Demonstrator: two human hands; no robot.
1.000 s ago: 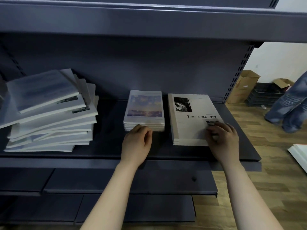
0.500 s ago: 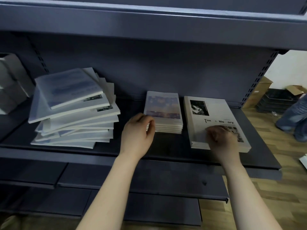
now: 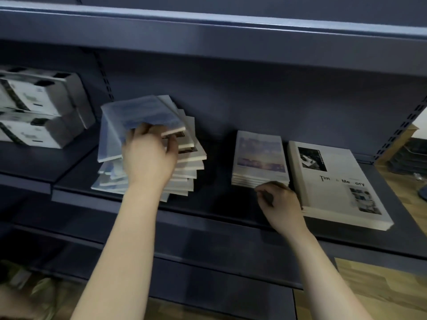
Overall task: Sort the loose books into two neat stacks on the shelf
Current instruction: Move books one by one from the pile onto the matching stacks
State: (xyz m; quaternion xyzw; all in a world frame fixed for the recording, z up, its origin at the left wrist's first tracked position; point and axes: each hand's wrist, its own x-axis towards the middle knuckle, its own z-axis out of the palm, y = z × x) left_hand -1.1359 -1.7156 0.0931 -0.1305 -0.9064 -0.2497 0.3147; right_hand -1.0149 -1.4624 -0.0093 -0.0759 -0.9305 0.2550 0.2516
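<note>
On dark metal shelf (image 3: 219,211), with left hand (image 3: 147,158) pinching top book (image 3: 143,114) of crooked loose pile (image 3: 184,172) between thumb and fingers (image 3: 144,131), and right hand (image 3: 280,204) curled at front edge of small neat stack (image 3: 260,155), risk of pulling lower books down if lifted slanted.

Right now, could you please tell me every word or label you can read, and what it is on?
"Tim & Me ory", letters missing: cover of the large book.
Boxes: print blurred.
Loose pile: dark labels too small.
Small stack: none legible.
</note>
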